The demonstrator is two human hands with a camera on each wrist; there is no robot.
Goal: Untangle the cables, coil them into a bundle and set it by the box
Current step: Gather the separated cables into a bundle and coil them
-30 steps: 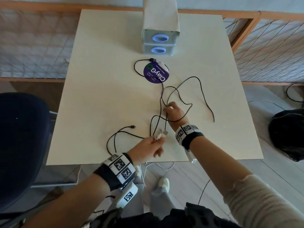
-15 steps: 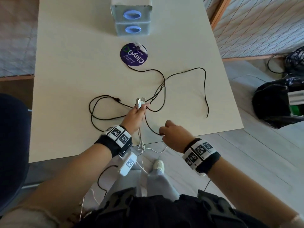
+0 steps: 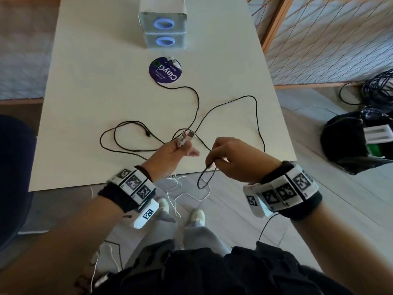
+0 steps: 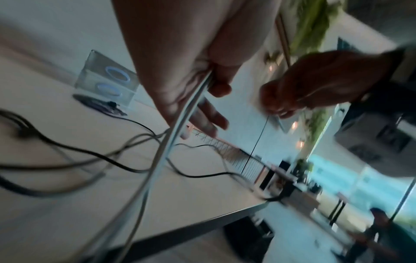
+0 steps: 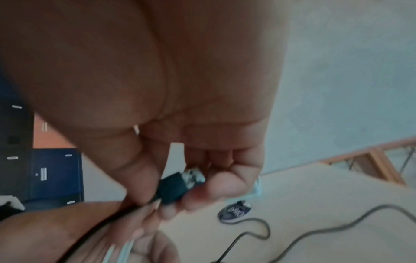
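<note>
Black cables (image 3: 257, 116) lie in loose loops across the pale table (image 3: 85, 103). My left hand (image 3: 180, 145) grips the white cables (image 3: 184, 139) near their plugs, above the table's near edge; their strands (image 4: 178, 128) run down through the palm and hang off the table (image 3: 180, 194). Just to its right, my right hand (image 3: 221, 158) pinches the black USB plug (image 5: 178, 185) of a black cable, with a short loop (image 3: 206, 177) drooping under it. The grey box (image 3: 162, 30) with two blue rings stands at the far side. A plug lies on a purple disc (image 3: 165, 70) before it.
A dark blue chair (image 3: 14, 167) stands to the left of the table. A black bag (image 3: 357, 143) and a heap of dark cables (image 3: 378, 86) lie on the floor at the right, by a wooden railing with netting (image 3: 319, 39).
My right hand left the tangle in mid-table, came back to the near edge and now holds a black plug. The left hand kept the white cables. The black loop by the purple disc is gone.
</note>
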